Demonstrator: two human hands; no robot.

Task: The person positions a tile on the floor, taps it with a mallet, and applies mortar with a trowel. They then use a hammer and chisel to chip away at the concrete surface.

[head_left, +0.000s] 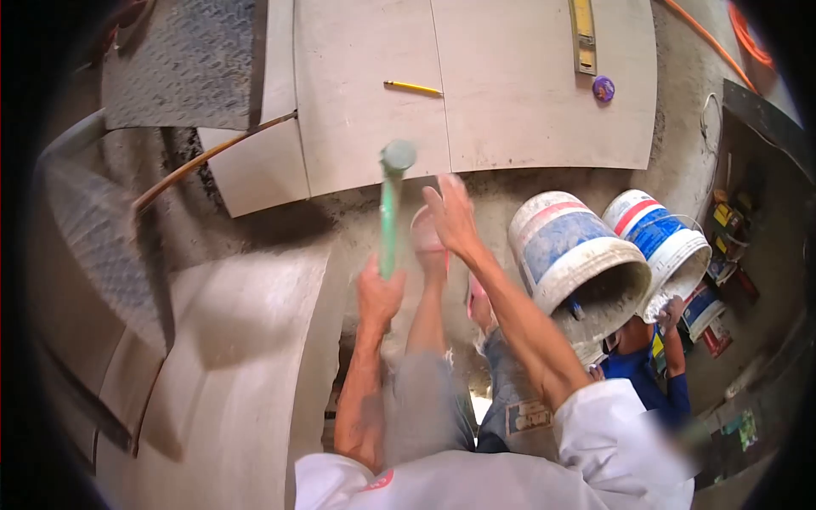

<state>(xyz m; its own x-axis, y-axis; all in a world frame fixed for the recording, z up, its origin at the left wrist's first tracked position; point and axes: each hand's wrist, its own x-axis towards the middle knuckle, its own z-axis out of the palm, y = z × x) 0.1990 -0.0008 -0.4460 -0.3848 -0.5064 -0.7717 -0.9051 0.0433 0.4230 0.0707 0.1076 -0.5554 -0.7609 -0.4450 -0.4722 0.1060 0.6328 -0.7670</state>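
Observation:
A mallet with a green handle and a round grey head stands upright in my left hand, whose fingers wrap the lower end of the handle. The mallet head is near the front edge of a pale floor tile. My right hand is raised to the right of the mallet, slightly blurred, its fingers apart and nothing in it. Below that hand is my foot in a pinkish sandal. A yellow pencil lies on the tiles farther ahead.
Two dirty white-and-blue buckets lie tipped at the right, beside another person in a blue top. A yellow spirit level and a purple round object rest on the tiles. Textured metal plate stands at the left.

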